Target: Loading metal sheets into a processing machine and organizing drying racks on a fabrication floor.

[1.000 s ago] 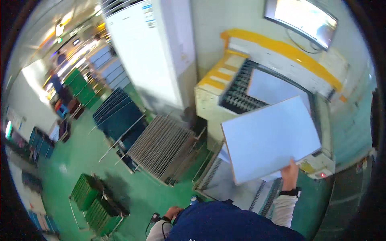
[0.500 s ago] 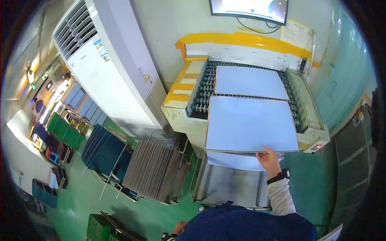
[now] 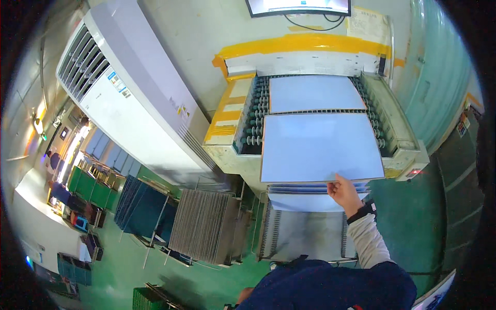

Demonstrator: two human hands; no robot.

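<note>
Head view: right hand (image 3: 343,192) pinches the near edge of a large pale-blue sheet (image 3: 320,147), thumb on top, fingers under, close to the sheet's right corner. Left hand not in view. Sheet lies flat on the near part of the roller conveyor (image 3: 252,124), its near edge overhanging the machine's front lip, above a stack of similar sheets (image 3: 299,194) on the rack (image 3: 305,235) below.

Risks, judged from this frame:
- Grip is one-handed & off-centre, so the far left corner has no support from the hand. If the sheet is lifted or pushed like this it could sag or twist and kink.
- Sheet looks a bit skewed vs. the roller rows; fed that way it may run crooked and catch the side rail (image 3: 390,116).
- A second sheet (image 3: 315,93) sits further in on the rollers, w/ only a thin strip of rollers showing between the two. Pushing in too fast could overlap or bump them.
- Thin edge against bare fingers: slip or a cut poss.
- Overhang at the front: if let go early the sheet might slide off onto the stack below & scuff.

Look of the sheet: rectangular, thin, matt light blue-grey, even surface, no marks or bends I can make out; edges appear straight apart from lens curve. Reads as a stiff-ish thin plate rather than paper, but can't be sure.
</note>
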